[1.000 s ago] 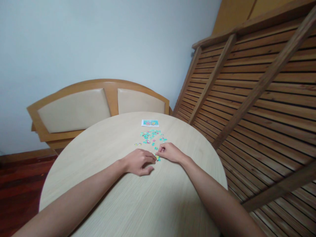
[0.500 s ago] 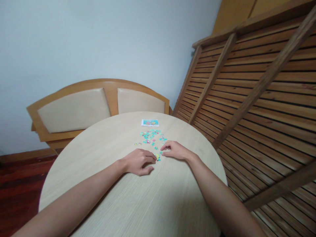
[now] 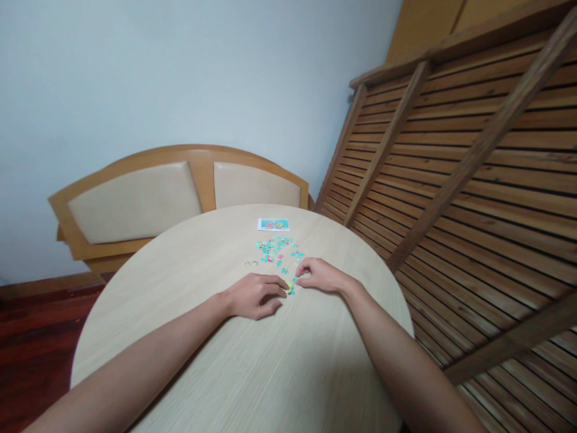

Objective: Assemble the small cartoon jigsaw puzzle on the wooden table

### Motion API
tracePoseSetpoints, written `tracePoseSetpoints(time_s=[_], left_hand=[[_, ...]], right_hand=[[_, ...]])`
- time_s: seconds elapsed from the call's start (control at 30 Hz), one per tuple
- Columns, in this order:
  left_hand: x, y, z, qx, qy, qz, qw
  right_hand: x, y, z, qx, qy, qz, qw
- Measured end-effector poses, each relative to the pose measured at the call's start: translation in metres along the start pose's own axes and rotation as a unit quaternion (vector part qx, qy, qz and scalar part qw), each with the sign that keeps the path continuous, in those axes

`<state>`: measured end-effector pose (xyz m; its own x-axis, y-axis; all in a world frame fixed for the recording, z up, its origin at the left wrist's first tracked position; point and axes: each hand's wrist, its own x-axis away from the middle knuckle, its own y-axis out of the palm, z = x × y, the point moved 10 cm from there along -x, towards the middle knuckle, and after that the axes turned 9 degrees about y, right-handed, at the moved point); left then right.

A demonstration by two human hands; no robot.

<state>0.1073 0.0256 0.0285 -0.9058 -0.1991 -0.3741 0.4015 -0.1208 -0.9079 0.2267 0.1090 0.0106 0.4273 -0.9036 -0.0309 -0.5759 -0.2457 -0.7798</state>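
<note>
Rnd table [image 3: 252, 373]: L hand [image 3: 255, 296] on puzzle pcs [image 3: 290, 288], grip spread; R hand [image 3: 319, 275] nr, grip unclear.

Puzzle pieces [image 3: 273, 244] too small to count, forearms [image 3: 153, 364] cropped below, slatted panel [image 3: 478, 207] cropped right

Teal puzzle pieces [image 3: 273, 246] lie scattered near a yellow-teal cluster [image 3: 290, 288].

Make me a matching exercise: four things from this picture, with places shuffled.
1. Turquoise rectangular picture card
2. Yellow-and-turquoise puzzle cluster
3. Slatted brown wooden frame
4. Arched wooden headboard with cream panels

A. Right side of the view
B. Between the left hand and right hand
C. Behind the round pale table, mostly left in view
D. Beyond the scattered, mostly turquoise puzzle pieces

Pairs: 1-D; 2-B; 3-A; 4-C
</note>
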Motion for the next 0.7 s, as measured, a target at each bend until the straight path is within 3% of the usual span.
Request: tracePoseSetpoints(time_s=[0.27, 0.47, 0.7], left_hand=[[0.005, -0.013, -0.025, -0.003, -0.097, 0.076, 0.992], [0.01, -0.009, -0.038, -0.001, -0.149, 0.084, 0.985], [0.013, -0.009, -0.047, -0.008, -0.182, 0.104, 0.978]], right_hand=[[0.001, 0.001, -0.001, -0.018, 0.006, -0.004, 1.0], [0.0, 0.002, -0.002, -0.054, 0.02, -0.019, 0.998], [0.001, 0.004, -0.023, -0.101, -0.033, 0.002, 0.994]])
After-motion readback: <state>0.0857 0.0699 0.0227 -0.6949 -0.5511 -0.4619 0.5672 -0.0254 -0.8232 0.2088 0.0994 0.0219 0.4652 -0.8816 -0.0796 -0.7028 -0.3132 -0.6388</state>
